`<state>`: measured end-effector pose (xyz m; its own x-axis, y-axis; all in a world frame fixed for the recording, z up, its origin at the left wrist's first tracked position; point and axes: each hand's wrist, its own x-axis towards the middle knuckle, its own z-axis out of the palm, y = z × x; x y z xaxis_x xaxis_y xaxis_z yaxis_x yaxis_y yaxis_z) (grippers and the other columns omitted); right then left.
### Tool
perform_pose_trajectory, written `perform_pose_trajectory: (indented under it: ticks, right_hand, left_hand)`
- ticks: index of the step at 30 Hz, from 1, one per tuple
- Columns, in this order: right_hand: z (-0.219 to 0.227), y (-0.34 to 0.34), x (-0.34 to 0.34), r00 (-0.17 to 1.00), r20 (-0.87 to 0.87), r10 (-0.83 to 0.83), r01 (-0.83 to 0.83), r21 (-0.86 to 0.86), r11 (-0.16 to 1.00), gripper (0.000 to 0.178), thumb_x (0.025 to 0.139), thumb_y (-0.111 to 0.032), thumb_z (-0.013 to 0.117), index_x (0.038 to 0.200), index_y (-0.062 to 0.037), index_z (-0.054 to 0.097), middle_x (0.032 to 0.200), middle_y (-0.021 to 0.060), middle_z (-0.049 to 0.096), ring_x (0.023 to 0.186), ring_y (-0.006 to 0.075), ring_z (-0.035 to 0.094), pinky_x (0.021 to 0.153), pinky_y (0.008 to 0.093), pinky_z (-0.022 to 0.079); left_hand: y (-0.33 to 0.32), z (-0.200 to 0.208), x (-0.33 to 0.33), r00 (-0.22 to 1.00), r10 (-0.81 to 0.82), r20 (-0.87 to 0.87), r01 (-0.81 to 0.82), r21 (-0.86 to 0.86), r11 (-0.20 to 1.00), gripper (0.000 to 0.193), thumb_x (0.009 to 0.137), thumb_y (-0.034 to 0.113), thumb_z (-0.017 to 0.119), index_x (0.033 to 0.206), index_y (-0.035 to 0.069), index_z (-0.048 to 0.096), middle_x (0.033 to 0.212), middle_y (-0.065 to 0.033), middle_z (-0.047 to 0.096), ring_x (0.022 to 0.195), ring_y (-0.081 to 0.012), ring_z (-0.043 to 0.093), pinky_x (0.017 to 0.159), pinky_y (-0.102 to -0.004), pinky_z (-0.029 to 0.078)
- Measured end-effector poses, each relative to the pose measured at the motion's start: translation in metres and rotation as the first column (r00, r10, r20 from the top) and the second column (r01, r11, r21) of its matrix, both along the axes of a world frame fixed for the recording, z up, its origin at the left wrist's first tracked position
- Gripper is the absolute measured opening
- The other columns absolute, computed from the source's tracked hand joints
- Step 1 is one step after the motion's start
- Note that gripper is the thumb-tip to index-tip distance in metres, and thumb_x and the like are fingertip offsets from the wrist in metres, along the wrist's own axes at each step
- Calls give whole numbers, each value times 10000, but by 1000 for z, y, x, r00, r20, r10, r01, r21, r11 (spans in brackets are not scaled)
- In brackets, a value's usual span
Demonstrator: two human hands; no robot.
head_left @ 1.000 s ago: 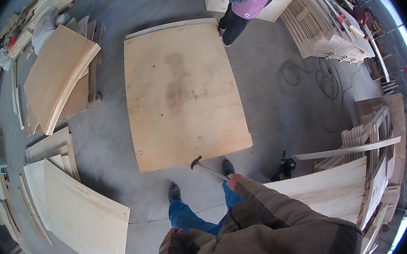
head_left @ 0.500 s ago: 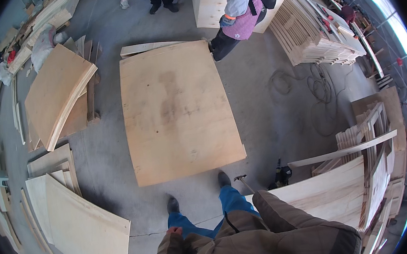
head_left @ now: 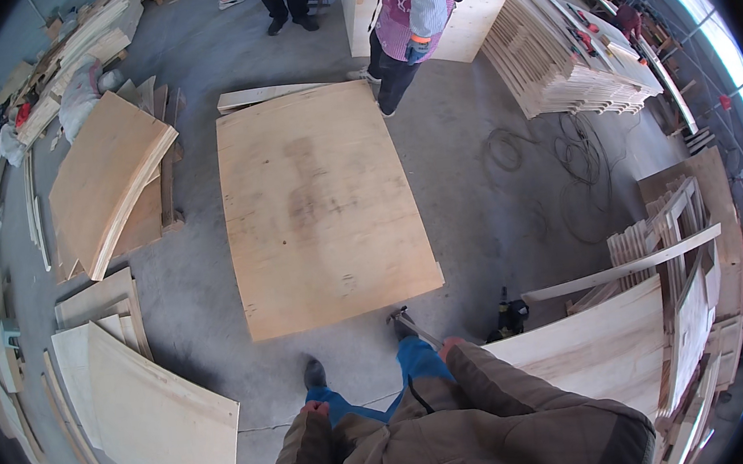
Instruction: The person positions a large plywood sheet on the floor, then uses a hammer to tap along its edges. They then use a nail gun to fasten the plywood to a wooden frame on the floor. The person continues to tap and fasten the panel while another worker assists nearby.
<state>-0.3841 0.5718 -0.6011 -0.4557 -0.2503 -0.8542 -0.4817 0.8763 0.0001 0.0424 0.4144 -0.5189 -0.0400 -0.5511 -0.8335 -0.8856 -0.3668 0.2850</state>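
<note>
A hammer (head_left: 419, 328) with a dark head and a pale handle is gripped in my right hand (head_left: 449, 347), its head above my right shoe. My left hand (head_left: 317, 407) hangs beside my left thigh with its fingers curled in; whether anything is inside them is hidden. Just beyond my feet a large plywood sheet (head_left: 325, 210), with dark smudges along its middle, lies low over the floor. At its far edge a pale wooden strip (head_left: 260, 97) shows. Neither hand touches the plywood.
A co-worker (head_left: 409, 22) stands at the sheet's far right corner, before a big plywood box (head_left: 475, 7). Plywood stacks (head_left: 107, 177) lie left, loose sheets (head_left: 156, 414) nearer. Right are stacked frames (head_left: 571, 70), coiled cable (head_left: 583, 153), a dark tool (head_left: 512, 315) and leaning boards (head_left: 595, 327).
My right hand has come forward into view, and the hammer has swung left over my right shoe. The co-worker has turned and lowered an arm. The plywood sheet stays put.
</note>
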Motion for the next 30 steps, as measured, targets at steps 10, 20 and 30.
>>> perform_pose_trajectory:
  ticks: [10, 20, 30]
  right_hand:
    - [-67, 26, -25, 966, -15, 259, -258, 17, 966, 391, 797, -366, 663, 1124, -163, 729, 1162, 131, 690, 1130, 316, 637, 954, 403, 515]
    - [4, 14, -29, 970, -51, 237, -234, 56, 971, 388, 798, -364, 661, 1121, -159, 728, 1159, 132, 690, 1124, 317, 638, 951, 403, 517]
    - [7, -10, -11, 969, -36, 244, -243, 46, 969, 385, 800, -362, 660, 1118, -155, 728, 1155, 134, 690, 1119, 319, 640, 949, 404, 518]
  left_hand:
    - [3, -37, 35, 995, 58, -83, -60, -25, 998, 366, 835, 408, 711, 995, 79, 716, 925, -165, 726, 928, -316, 690, 855, -451, 525]
    - [15, -159, 88, 989, 141, -47, -146, -143, 979, 354, 837, 365, 743, 1020, 72, 672, 972, -173, 715, 963, -310, 679, 885, -450, 507]
    - [24, -162, 92, 983, 167, -79, -178, -163, 970, 352, 825, 370, 759, 1002, 80, 670, 921, -166, 709, 918, -302, 678, 844, -453, 520]
